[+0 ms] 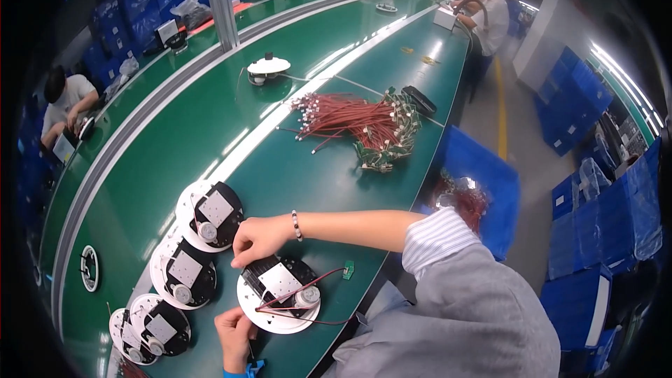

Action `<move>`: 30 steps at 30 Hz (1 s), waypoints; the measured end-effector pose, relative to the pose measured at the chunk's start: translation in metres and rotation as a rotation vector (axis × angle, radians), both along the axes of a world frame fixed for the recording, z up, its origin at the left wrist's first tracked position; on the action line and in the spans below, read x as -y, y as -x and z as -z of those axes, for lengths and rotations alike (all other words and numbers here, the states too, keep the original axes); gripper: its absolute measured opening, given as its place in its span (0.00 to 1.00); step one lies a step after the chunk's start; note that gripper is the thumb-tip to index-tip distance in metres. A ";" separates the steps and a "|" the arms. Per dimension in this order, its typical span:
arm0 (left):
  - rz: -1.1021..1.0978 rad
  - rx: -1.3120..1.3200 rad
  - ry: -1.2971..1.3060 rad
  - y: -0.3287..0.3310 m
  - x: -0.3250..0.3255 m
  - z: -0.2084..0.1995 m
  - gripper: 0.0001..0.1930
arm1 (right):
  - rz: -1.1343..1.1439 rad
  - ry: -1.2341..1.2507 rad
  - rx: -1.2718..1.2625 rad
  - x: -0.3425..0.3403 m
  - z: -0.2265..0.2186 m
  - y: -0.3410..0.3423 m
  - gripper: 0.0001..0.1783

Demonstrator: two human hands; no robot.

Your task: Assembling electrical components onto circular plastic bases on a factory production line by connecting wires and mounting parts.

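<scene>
A round white device (269, 318) lies on the green bench in front of me, its black inner side up. A white square plate, a round silver part (306, 297) and red wires sit on it. One wire leads to a small green circuit board (348, 270) at its right. My right hand (262, 239), curled with fingers together, is at the device's upper left edge, by a black ribbed part (260, 269). My left hand (234, 332) is pinched near the lower left rim; what either hand holds is hidden. A blue wrist strap (245, 371) shows on the left arm.
Several similar devices (185, 273) lie at the left. Farther up are a bundle of red wires (350, 119) with green boards, a black object (419, 99) and a white domed unit (268, 66). A blue bin (483, 161) stands right. Other people work along the line.
</scene>
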State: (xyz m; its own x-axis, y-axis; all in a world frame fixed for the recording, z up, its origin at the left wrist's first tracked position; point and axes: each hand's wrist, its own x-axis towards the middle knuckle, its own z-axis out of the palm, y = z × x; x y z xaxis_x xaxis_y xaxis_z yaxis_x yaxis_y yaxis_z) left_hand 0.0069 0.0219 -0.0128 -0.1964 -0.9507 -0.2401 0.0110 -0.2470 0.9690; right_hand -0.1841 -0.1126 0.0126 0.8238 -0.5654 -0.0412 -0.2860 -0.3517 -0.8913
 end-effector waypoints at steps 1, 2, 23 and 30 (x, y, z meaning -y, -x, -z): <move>-0.022 0.004 0.013 0.002 -0.001 -0.001 0.06 | -0.009 -0.079 0.066 -0.003 0.002 0.001 0.18; -0.045 0.009 0.027 0.003 0.000 -0.003 0.06 | -0.024 -0.167 0.090 -0.006 0.007 -0.001 0.20; -0.504 0.404 -0.018 -0.112 -0.085 0.008 0.09 | -0.021 -0.559 0.079 -0.020 0.025 0.025 0.16; -0.510 1.176 0.357 -0.062 -0.051 -0.064 0.19 | 0.058 -0.489 0.026 -0.017 0.027 0.027 0.13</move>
State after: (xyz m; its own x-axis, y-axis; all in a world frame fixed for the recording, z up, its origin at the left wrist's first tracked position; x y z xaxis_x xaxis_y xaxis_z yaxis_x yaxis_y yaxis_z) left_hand 0.0692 0.0730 0.0511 0.3496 -0.9013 0.2559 -0.8572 -0.1975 0.4756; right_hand -0.2109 -0.0956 -0.0142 0.7959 -0.5298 -0.2932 -0.2685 0.1252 -0.9551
